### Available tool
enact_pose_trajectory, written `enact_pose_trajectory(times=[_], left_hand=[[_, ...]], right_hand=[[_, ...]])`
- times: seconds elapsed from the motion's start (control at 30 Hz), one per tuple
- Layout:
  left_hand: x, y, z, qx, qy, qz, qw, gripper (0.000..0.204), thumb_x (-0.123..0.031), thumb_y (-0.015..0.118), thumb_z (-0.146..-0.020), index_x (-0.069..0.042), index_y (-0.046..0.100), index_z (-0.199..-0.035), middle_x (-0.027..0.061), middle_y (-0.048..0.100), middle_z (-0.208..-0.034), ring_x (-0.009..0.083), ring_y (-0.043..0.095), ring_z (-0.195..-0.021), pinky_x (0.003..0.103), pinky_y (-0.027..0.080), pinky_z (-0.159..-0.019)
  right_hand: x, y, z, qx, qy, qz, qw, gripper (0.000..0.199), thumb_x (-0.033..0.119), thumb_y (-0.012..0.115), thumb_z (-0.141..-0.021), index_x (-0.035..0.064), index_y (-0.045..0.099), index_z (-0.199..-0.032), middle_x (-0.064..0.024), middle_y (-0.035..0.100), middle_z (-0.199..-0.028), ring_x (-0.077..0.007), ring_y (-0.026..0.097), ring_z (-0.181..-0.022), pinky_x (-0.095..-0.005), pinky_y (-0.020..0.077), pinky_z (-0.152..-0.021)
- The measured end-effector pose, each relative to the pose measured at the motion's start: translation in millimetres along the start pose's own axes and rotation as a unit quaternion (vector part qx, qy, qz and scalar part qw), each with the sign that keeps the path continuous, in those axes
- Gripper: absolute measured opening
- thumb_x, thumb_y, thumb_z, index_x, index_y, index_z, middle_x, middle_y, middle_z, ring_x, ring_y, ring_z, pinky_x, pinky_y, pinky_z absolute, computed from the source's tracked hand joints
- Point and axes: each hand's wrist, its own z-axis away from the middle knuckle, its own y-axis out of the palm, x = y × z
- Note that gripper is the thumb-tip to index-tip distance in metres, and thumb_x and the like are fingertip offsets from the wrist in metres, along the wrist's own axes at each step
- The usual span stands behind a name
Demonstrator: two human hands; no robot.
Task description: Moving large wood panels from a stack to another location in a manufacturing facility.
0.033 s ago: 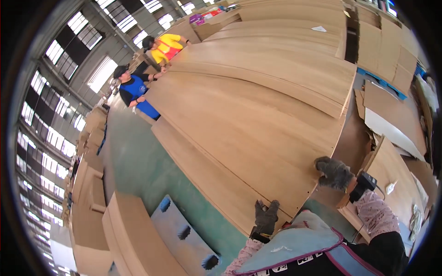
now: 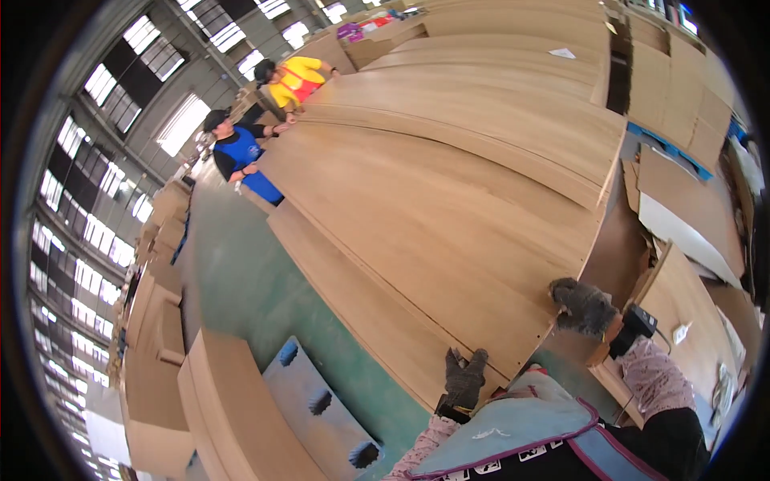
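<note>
A long light-brown wooden panel (image 2: 417,212) lies across the view, its near end by my hands. My right hand (image 2: 585,307), in a dark grey glove, is closed over the panel's right end edge with its fingers on the top face. Near the front corner, my left hand (image 2: 465,378), gloved alike, rests on the wood with fingers and thumb apart. It lies at the seam between this panel and a lower board (image 2: 353,309) along the left side. The undersides of both hands are hidden.
At the far end, a person in a blue apron (image 2: 238,150) and a person in yellow (image 2: 297,80) have hands at the boards. More stacked panels (image 2: 481,104) lie beyond. A grey-blue plastic pallet (image 2: 321,405) and long cartons (image 2: 233,401) stand left; cardboard sheets (image 2: 682,192) lie right.
The whole view has shifted very slightly. Both hands stay at the same places on the wood, and the two people hold nearly the same poses.
</note>
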Motion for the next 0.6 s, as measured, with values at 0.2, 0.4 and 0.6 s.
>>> enact_pose_trajectory(times=[0.2, 0.4, 0.6], left_hand=[[-8, 7, 8, -0.047, -0.020, -0.026, 0.998, 0.035, -0.019, 0.073, -0.080, -0.011, 0.041, -0.093, -0.0004, 0.043, -0.065, 0.0105, 0.043, -0.048, 0.027, 0.037, -0.041], [-9, 11, 14, -0.076, 0.003, -0.033, 0.997, 0.033, -0.019, 0.073, -0.080, -0.009, 0.045, -0.095, -0.0012, 0.045, -0.065, 0.0107, 0.044, -0.048, 0.027, 0.036, -0.039], [5, 12, 9, -0.098, 0.023, -0.039, 0.994, 0.033, -0.022, 0.073, -0.080, -0.012, 0.042, -0.085, -0.0024, 0.040, -0.063, 0.0115, 0.044, -0.048, 0.027, 0.038, -0.040]], right_hand=[[-2, 13, 9, -0.028, -0.093, -0.052, 0.994, 0.048, 0.016, 0.080, -0.058, 0.0020, 0.060, -0.099, -0.0187, 0.057, -0.114, -0.0355, 0.058, -0.104, -0.0377, 0.0489, -0.085], [0, 16, 11, -0.015, -0.075, -0.072, 0.994, 0.055, 0.021, 0.082, -0.058, 0.0022, 0.060, -0.104, -0.0178, 0.054, -0.120, -0.0331, 0.056, -0.108, -0.0361, 0.0482, -0.088], [-11, 18, 11, -0.014, -0.083, -0.114, 0.990, 0.054, 0.022, 0.081, -0.061, 0.0016, 0.058, -0.105, -0.0191, 0.053, -0.119, -0.0351, 0.056, -0.105, -0.0375, 0.0475, -0.087]])
